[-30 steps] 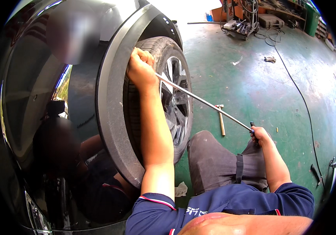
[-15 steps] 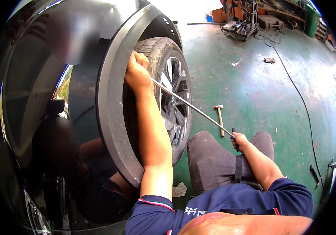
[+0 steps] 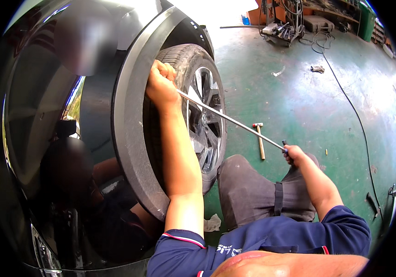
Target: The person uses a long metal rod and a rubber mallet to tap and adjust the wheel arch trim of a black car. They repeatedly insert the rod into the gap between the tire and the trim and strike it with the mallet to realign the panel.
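A long, thin steel rod slants from the wheel arch down across the front of the wheel. My right hand is closed around its dark handle, above my right knee. Up at the wheel arch, my left hand curls with bent fingers round the rod's other end, between the black arch trim and the tyre. The rod's far tip is hidden behind that hand. The spoked alloy wheel lies just to the right of my left forearm.
A hammer with a wooden handle lies on the green floor. A black cable runs down the right side. A tool cart stands at the back, near a grey case. The glossy black car body fills the left.
My right hand has moved up and to the right, swinging the rod's handle end with it. My left hand stays at the wheel arch, almost unmoved.
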Action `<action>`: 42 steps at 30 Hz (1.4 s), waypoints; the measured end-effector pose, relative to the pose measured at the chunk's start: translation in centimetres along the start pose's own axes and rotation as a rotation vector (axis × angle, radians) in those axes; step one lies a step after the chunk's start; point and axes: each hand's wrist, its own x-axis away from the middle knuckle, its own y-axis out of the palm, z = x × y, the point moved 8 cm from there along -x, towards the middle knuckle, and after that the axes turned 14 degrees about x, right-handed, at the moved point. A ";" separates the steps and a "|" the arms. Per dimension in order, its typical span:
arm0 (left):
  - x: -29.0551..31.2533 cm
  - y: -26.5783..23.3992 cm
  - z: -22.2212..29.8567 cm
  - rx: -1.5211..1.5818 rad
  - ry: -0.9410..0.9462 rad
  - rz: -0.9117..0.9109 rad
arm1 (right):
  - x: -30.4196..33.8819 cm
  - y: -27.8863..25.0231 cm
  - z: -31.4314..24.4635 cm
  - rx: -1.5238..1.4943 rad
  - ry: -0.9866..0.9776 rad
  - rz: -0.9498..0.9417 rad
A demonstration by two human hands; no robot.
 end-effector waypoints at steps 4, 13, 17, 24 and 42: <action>0.4 0.6 0.2 -0.008 0.006 0.009 | 2.5 -1.3 -0.7 -0.043 0.011 0.046; 0.5 0.7 0.0 -0.016 0.013 0.000 | 3.5 -1.7 -0.2 0.052 0.030 0.079; 0.5 0.5 -0.4 0.016 -0.003 -0.007 | 3.6 -1.8 -0.3 0.023 0.032 0.095; 0.6 0.5 -0.3 0.018 0.019 0.001 | 4.3 -3.4 -0.6 0.018 -0.002 0.145; 0.2 -0.4 -0.1 0.041 0.035 0.018 | -0.3 7.8 2.3 -0.269 -0.077 0.111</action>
